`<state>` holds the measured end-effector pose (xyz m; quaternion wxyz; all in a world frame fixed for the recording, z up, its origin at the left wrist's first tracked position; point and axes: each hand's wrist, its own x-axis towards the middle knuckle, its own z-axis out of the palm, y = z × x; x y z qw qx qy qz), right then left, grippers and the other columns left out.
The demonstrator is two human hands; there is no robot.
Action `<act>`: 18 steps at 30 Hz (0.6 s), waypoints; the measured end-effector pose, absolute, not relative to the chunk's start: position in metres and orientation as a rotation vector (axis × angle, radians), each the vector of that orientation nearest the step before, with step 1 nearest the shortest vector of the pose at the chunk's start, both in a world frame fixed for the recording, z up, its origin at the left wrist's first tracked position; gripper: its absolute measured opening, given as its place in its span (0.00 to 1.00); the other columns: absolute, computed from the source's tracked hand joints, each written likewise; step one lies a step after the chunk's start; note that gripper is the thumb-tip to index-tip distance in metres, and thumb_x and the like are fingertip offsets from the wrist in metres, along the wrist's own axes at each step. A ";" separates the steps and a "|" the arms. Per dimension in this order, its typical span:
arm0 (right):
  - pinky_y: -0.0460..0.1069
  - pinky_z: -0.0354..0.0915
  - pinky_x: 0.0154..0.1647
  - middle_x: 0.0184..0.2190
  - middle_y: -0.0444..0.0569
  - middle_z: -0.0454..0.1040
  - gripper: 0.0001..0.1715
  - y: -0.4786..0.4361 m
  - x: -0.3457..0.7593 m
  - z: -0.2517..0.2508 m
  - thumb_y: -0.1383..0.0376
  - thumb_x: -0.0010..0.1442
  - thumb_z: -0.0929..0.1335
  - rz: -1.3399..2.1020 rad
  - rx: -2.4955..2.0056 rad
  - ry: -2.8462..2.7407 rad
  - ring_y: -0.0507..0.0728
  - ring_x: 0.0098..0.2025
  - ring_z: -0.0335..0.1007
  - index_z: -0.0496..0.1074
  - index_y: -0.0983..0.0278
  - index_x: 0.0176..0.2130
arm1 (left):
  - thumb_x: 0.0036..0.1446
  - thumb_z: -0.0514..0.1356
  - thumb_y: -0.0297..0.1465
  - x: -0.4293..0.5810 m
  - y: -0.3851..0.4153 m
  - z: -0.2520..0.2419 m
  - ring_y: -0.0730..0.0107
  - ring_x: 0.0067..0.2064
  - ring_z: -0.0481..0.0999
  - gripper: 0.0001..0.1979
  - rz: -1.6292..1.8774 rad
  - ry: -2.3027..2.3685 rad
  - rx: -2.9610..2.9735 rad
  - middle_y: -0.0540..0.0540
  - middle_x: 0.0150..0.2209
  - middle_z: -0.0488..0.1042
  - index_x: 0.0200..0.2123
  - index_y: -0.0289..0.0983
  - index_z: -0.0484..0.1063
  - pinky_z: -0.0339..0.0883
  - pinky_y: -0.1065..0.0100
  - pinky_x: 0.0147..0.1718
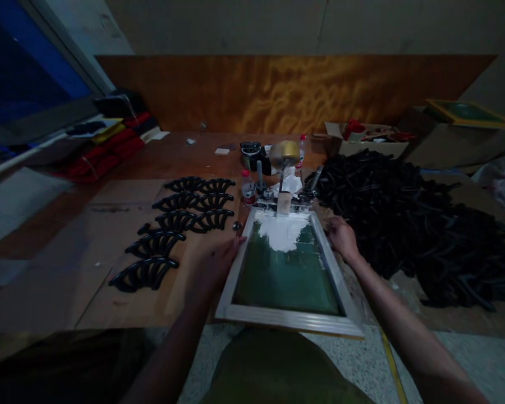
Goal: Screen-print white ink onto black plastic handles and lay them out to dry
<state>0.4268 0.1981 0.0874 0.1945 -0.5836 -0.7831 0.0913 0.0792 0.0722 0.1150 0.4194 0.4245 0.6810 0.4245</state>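
Observation:
A silkscreen frame (286, 318) with a pale metal border and green mesh lies in front of me. White ink (281, 231) is spread over the far part of its mesh. My left hand (224, 259) is at the frame's left side, its fingertips in shadow and partly hidden by the border. Beside the right border is my right hand (341, 234), fingers curled in; what they hold, if anything, is hidden. A clamp (283, 203) joins the frame's far end to a stand with a yellowish weight (287, 150). Left of my left hand lie several black comb-like curved pieces (145, 274) in rows.
A large heap of black pieces (387, 219) covers the right side. Small bottles (248, 188) and a dark tub (251, 154) stand behind the frame. Red folded cloth (105, 154) lies at the far left, an open carton (372, 147) at the back right. A wooden board (235, 95) closes the back.

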 end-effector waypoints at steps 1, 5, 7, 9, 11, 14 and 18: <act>0.58 0.61 0.58 0.55 0.59 0.71 0.26 0.207 0.418 0.095 0.68 0.62 0.62 0.203 -1.585 -2.179 0.65 0.58 0.64 0.70 0.66 0.58 | 0.59 0.57 0.45 0.081 0.067 0.104 0.52 0.59 0.72 0.22 1.014 1.694 1.056 0.46 0.54 0.77 0.51 0.43 0.77 0.60 0.54 0.62; 0.58 0.59 0.60 0.62 0.60 0.64 0.34 0.235 0.354 0.117 0.68 0.59 0.67 0.075 -1.329 -2.422 0.66 0.63 0.56 0.63 0.67 0.63 | 0.57 0.59 0.40 0.090 0.060 0.065 0.53 0.64 0.66 0.29 1.025 1.640 1.033 0.44 0.63 0.68 0.61 0.40 0.68 0.59 0.57 0.63; 0.55 0.62 0.54 0.54 0.60 0.70 0.24 0.240 0.327 0.119 0.69 0.60 0.66 0.099 -1.363 -2.591 0.65 0.56 0.63 0.69 0.68 0.56 | 0.57 0.59 0.40 0.093 0.062 0.053 0.55 0.67 0.62 0.30 1.053 1.615 1.068 0.44 0.66 0.64 0.63 0.39 0.66 0.55 0.57 0.65; 0.51 0.64 0.48 0.47 0.59 0.74 0.17 0.236 0.314 0.115 0.71 0.61 0.63 0.152 -1.456 -2.715 0.62 0.49 0.68 0.72 0.68 0.49 | 0.59 0.57 0.40 0.093 0.063 0.047 0.57 0.67 0.61 0.30 1.014 1.638 1.078 0.43 0.66 0.64 0.63 0.38 0.65 0.54 0.58 0.65; 0.50 0.63 0.45 0.44 0.58 0.75 0.15 0.224 0.316 0.107 0.73 0.60 0.63 0.190 -1.450 -2.797 0.61 0.47 0.69 0.73 0.68 0.45 | 0.61 0.56 0.40 0.092 0.062 0.045 0.56 0.66 0.64 0.29 0.948 1.694 1.066 0.40 0.64 0.66 0.63 0.36 0.66 0.56 0.58 0.64; 0.49 0.62 0.46 0.43 0.58 0.74 0.15 0.197 0.334 0.099 0.74 0.56 0.64 0.231 -1.150 -2.923 0.60 0.47 0.67 0.72 0.68 0.43 | 0.61 0.56 0.42 0.093 0.061 0.048 0.52 0.63 0.68 0.28 0.924 1.752 1.041 0.37 0.62 0.70 0.61 0.35 0.68 0.61 0.56 0.61; 0.50 0.61 0.46 0.40 0.55 0.74 0.16 0.180 0.355 0.104 0.77 0.51 0.65 0.366 -0.841 -2.999 0.59 0.45 0.67 0.72 0.67 0.40 | 0.59 0.58 0.43 0.095 0.060 0.052 0.50 0.60 0.71 0.27 0.938 1.770 1.014 0.39 0.58 0.73 0.58 0.36 0.70 0.64 0.56 0.59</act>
